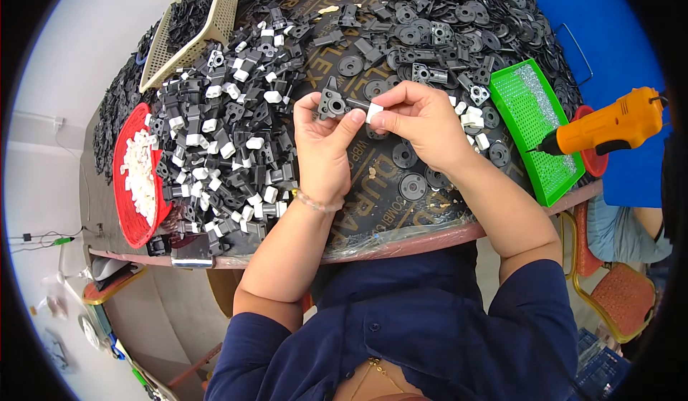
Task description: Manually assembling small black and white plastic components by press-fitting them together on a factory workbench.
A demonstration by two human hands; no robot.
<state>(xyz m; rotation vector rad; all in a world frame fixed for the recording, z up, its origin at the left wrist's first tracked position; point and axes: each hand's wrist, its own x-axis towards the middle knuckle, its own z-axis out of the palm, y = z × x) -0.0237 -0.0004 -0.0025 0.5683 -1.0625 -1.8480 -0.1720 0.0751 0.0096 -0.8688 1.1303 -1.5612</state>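
Over the middle of the table, my left hand point(322, 146) is closed round a black plastic bracket point(332, 103) with a round hole and a short stem pointing right. Between the thumb and forefinger of my right hand point(424, 123) is a small white plastic cap point(374, 112). The cap meets the tip of the stem; how far it sits over it is hidden by my fingers. Left of my hands spreads a heap of black brackets with white caps point(229, 150). A few loose white caps point(473, 118) lie just right of my right hand.
A red basket point(129, 218) of white pieces stands at the left, a cream basket point(223, 25) of black parts behind it. Black discs point(412, 186) pile up at the far right. An orange electric screwdriver point(609, 125) hangs over a green tray point(512, 139) of small metal pieces.
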